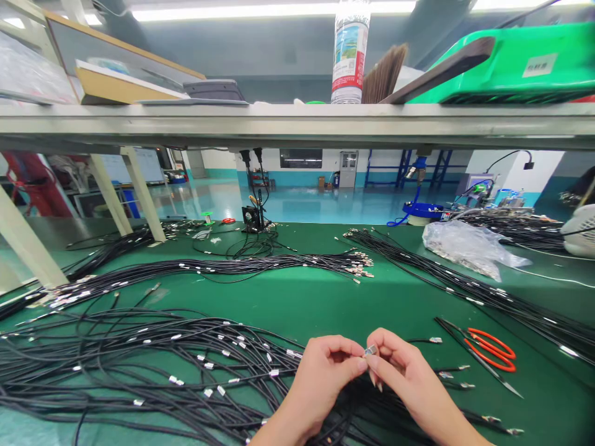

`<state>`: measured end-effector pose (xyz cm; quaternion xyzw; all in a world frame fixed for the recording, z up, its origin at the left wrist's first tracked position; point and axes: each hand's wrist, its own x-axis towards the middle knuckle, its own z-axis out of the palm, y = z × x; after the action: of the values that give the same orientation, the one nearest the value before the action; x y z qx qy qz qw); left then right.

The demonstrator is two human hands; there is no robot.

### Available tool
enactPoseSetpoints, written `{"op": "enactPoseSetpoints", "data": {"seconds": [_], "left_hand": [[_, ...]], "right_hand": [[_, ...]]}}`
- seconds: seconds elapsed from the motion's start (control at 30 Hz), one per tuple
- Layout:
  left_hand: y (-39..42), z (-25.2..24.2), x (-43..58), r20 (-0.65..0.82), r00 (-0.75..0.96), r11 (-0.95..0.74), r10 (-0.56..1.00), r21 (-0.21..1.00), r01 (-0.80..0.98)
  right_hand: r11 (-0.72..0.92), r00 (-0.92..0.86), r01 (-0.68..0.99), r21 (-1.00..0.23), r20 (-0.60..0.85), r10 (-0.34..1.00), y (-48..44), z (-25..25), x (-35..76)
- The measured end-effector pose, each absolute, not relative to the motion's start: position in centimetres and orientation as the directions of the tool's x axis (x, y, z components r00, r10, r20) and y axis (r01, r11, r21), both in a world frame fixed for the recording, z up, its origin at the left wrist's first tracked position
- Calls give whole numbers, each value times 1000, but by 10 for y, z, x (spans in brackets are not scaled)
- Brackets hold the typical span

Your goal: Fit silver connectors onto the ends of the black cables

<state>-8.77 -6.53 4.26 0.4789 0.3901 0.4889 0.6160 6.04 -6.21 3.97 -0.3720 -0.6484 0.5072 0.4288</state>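
Green matting on a long workbench (302, 310) stretches away from my remote view, beneath a grey metal shelf (297, 118) and toward a glossy teal floor. Low in the frame, the left hand (323, 378) and right hand (409, 378) work close together, their fingers drawn in narrow, with the tips of both meeting on a small metal connector (370, 350). It sits in the pinch just above a heap of black cables (139, 365) (whether a wire runs from it, the fingers hide from me). It looks light, hard and smooth, so I would expect it to slip or turn under a careless grip. From here, I would take it along its barrel between thumb and forefinger pads, not by its end. The cables look thin, soft and springy, with small pale sleeves along them, and their loops could easily snag. Right of the hands lie orange-handled scissors (493, 350) and a slim pointed steel tool (483, 353), beside several short cable ends with metal tips (446, 375). A crumpled clear plastic bag (469, 248) rests farther along the mat, its film slick and glinting.
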Motion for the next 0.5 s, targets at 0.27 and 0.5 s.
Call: {"op": "enactPoseSetpoints", "data": {"seconds": [0.27, 0.5], "left_hand": [[-65, 44, -88, -2, 210, 45, 978, 979, -199], [-66, 43, -88, 7, 226, 37, 974, 981, -191]], "right_hand": [[232, -342, 77, -970, 193, 920, -62, 38, 61], [242, -337, 88, -966, 200, 920, -61, 35, 62]]}}
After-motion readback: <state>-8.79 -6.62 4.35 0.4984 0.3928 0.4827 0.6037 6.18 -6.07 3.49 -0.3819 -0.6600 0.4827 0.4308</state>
